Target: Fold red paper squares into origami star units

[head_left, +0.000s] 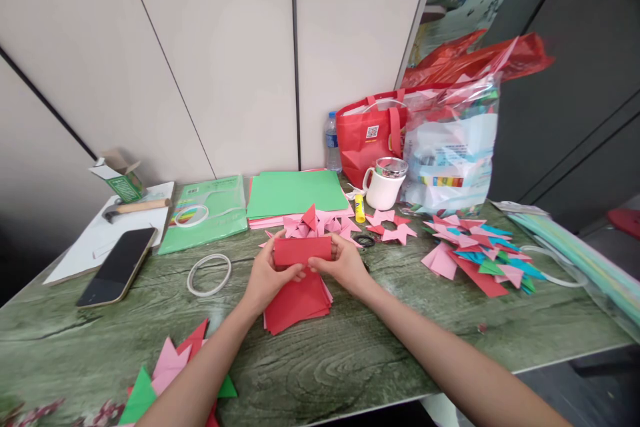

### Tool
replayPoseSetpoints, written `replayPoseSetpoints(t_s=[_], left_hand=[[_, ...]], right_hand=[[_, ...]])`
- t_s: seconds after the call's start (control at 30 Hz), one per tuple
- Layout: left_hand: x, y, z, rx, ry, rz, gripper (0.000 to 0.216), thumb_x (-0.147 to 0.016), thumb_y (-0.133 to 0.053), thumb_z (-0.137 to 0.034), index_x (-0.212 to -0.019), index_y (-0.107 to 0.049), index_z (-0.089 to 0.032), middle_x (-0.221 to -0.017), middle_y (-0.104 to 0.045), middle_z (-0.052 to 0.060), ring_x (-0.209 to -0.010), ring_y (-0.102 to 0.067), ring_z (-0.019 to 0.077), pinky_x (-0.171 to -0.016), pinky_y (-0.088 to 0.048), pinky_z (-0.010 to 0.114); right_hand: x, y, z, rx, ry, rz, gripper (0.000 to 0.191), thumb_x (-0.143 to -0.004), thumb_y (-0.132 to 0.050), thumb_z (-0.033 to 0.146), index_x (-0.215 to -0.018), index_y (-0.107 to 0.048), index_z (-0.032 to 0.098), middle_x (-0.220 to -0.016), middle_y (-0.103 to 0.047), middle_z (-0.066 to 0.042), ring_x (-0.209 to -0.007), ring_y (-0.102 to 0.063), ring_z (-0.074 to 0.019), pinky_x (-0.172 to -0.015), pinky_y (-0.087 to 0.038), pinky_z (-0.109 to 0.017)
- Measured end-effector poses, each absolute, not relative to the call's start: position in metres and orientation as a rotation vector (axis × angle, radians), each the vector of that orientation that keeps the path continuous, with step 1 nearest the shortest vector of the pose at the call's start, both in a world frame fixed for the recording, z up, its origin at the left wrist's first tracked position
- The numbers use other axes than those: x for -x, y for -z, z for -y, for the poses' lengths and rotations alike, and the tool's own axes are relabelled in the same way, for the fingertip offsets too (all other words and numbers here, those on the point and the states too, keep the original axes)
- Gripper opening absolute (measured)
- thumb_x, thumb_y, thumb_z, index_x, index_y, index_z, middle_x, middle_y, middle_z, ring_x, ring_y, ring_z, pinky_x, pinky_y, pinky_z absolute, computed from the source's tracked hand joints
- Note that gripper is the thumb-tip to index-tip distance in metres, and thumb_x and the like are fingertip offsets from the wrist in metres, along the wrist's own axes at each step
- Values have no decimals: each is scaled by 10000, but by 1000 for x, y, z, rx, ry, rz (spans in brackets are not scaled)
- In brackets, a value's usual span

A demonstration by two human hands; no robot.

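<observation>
near edge: folded paper shapes [170,367] in pink, red and green lie at the front left of the green wood-grain bench [350,360]
left hand [267,277]: fingers closed on the left end of a folded red paper [303,250], thumb on its front
right hand [343,265]: pinching the right end of the same folded red paper, thumb on the lower edge
folded red paper: held level between both hands, just above the bench, mid-table
under the hands: a stack of red sheets [295,307] lies flat on the bench, partly covered by the wrists
left of the hands: a white ring [209,275], and further left a dark phone [119,265] resting on a white board
just behind the hands: a heap of pink folded pieces [320,223], touching the edge of a green sheet pile [295,192]
right side: a mixed pile of pink, blue, green and red folded pieces [475,250]
further back: yellow glue stick [359,208], white mug [384,184], hammer [135,208], small green box [120,177]
against the wall: water bottle [332,143], red bag [367,133], clear plastic bag [453,147]
</observation>
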State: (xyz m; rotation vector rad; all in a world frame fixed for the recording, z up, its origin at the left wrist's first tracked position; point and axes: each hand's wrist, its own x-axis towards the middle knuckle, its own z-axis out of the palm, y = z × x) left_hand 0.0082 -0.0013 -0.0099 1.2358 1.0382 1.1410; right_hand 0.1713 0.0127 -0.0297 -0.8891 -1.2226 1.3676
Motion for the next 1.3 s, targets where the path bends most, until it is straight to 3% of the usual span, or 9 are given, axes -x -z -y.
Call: replayPoseSetpoints(t_s=[0.2, 0.43, 0.77, 0.87, 1.07, 1.3], left_hand=[[-9, 9, 4, -1252, -1168, -1102, 608, -602, -721, -218, -1136, -441, -142, -808, -691, 53, -620, -682, 198, -631, -560, 321], [-10, 6, 4, -1147, -1126, -963, 398, -634, -666, -230, -970, -471, -145, -810, -706, 84, -715, -691, 261, -674, -559, 395], [-6, 11, 2, -1158, -1057, -668, 649, -695, -653, -269, -1256, -340, -172, -1100, -640, 162, -1027, -593, 298, -902, -459, 456], [-7, 9, 2, -1162, -1057, -718, 616, -686, -683, -282, -1216, -396, -152, -1105, -639, 162, -1028, -592, 296, -928, -439, 455], [-6, 15, 1, -1153, -1015, -901, 421, -706, -657, -333, -1049, -523, -131, -957, -701, 136, -890, -658, 283, -802, -519, 430], [-6, 14, 1, -1159, -1033, -898, 398, -709, -655, -332, -1031, -528, -135, -959, -702, 140, -916, -648, 288, -805, -518, 435]], right_hand=[[-165, 27, -7, 925, -1283, 1267, 313, -581, -709, 205, -790, -478, 180, -680, -636, 11, -561, -611, -141, -543, -524, -260], [-172, 25, -15, 884, -1331, 1224, 393, -561, -724, 224, -852, -462, 188, -677, -652, 19, -547, -621, -137, -542, -519, -254], [-182, 24, -24, 899, -1259, 1230, 468, -586, -709, 244, -957, -424, 216, -727, -622, 15, -590, -609, -149, -562, -536, -288], [-181, 24, -22, 885, -1227, 1264, 441, -615, -680, 231, -971, -421, 214, -760, -604, 5, -631, -604, -151, -573, -543, -288], [-175, 25, -14, 969, -1111, 1416, 549, -609, -652, 160, -1094, -403, 220, -901, -592, -25, -749, -607, -165, -605, -529, -261], [-177, 25, -16, 954, -1119, 1384, 558, -598, -625, 130, -1104, -408, 220, -868, -610, -13, -736, -621, -154, -625, -529, -262]])
